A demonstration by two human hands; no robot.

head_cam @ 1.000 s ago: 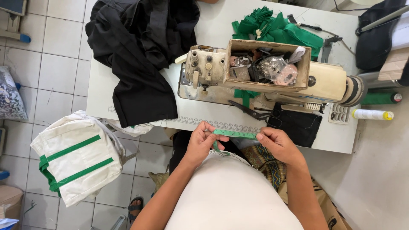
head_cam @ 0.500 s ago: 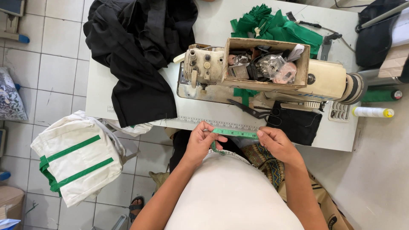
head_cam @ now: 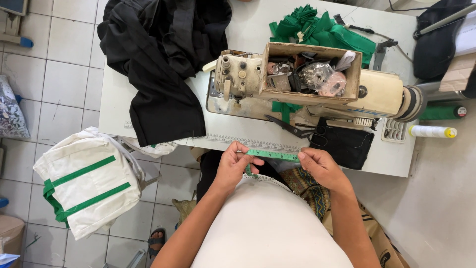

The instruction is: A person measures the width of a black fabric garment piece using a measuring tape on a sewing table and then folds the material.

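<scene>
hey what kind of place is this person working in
Most likely a small sewing workshop: an industrial sewing machine on a white table, heaps of black cloth and green fabric, and scissors beside the machine.

Green tape strip (head_cam: 273, 155), taut, level

A sewing machine (head_cam: 317, 89) stands on the table (head_cam: 163, 149). Cloth (head_cam: 158, 59) lies left of it, scissors (head_cam: 292, 129) before it.

Green strip's (head_cam: 273, 155) ends hidden inside both pinching fingers.
</scene>
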